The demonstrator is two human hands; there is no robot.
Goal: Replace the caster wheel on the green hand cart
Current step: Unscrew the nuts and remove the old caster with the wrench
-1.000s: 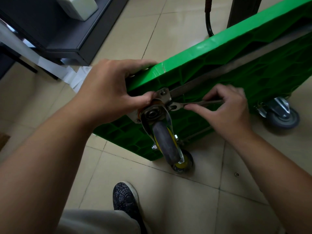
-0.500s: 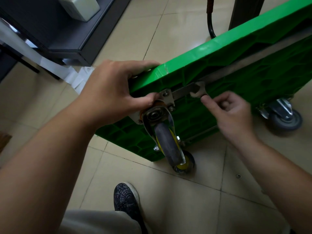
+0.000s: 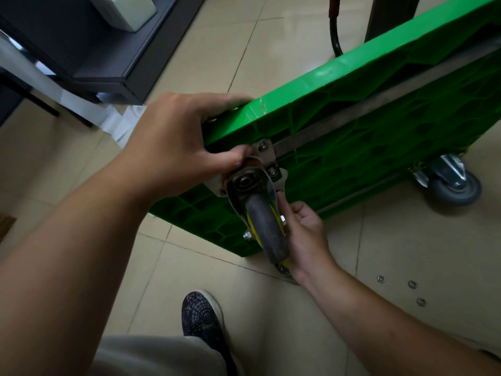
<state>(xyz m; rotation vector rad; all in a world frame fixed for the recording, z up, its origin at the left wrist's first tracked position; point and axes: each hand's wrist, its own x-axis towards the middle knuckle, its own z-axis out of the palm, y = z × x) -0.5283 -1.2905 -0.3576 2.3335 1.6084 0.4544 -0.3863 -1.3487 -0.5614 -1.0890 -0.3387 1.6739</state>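
Left hand grips the green cart corner; right hand curls beside the caster, grasp unclear. Mounting bolts are not out yet.

Right hand drops from the steel rail under the green hand cart to the right side of the caster wheel, its fingers now curled just beside the wheel's fork. The wrench, lifted clear of the bolt half a second ago, is no longer plainly visible. Whether the hand holds it cannot be told.
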